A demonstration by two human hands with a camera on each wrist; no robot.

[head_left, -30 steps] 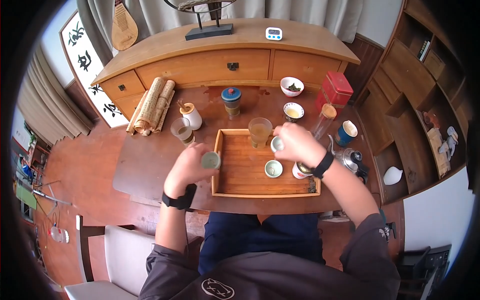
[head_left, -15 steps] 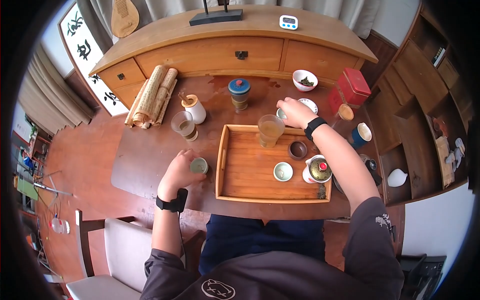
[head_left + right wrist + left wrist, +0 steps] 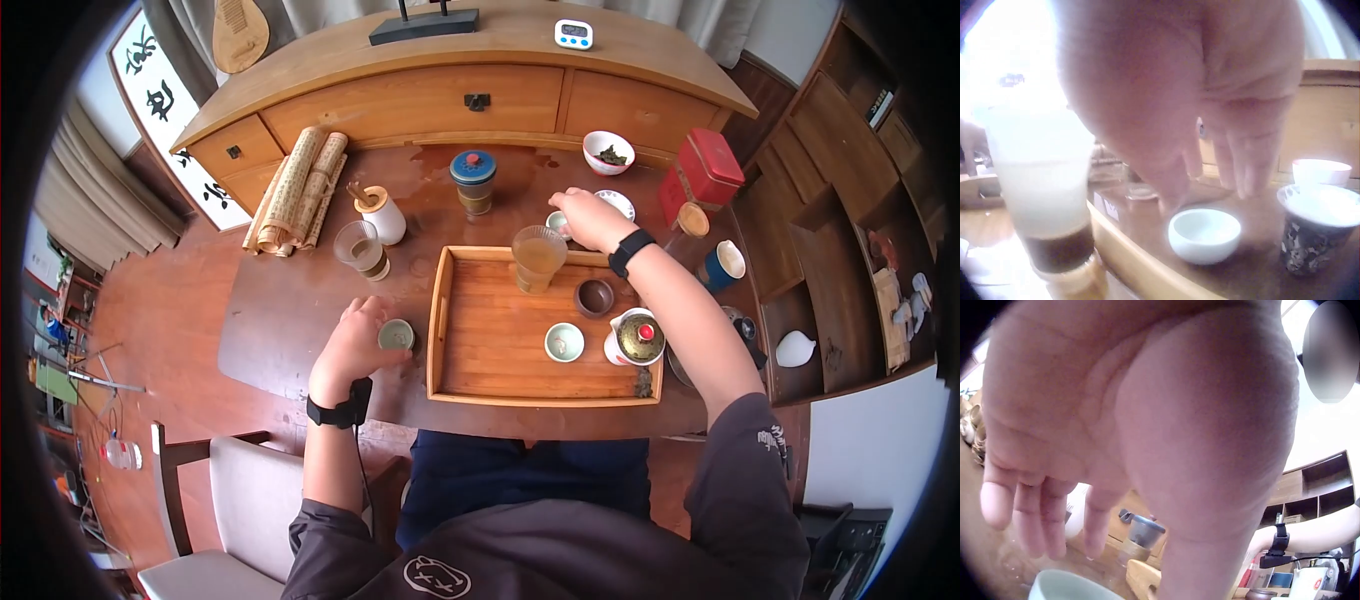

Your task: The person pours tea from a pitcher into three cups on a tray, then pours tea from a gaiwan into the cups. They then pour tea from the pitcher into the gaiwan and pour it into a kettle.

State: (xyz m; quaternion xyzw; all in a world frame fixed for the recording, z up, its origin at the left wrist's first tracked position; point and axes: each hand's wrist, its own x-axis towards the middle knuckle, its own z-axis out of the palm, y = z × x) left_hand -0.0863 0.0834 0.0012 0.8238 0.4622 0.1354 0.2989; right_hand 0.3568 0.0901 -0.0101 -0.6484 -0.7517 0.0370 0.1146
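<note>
Tabletop (image 3: 290, 320): 1 cup (image 3: 396, 336) below left grip (image 3: 348, 343), another cup (image 3: 1204, 237) below right grip (image 3: 595, 220).

Two pale green cups (image 3: 397, 338) (image 3: 1204, 236) upright on the table (image 3: 290, 318)

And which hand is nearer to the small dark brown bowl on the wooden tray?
The right hand, just beyond the bowl; the left hand is farther, off the tray's left side.

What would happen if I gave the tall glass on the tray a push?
The glass might tip rather than slide, since it is tall and narrows towards the bottom. The drink inside would probably slosh and make it feel heavier than an empty one. It looks see-through, like real glass, so it could break if it fell.
</note>
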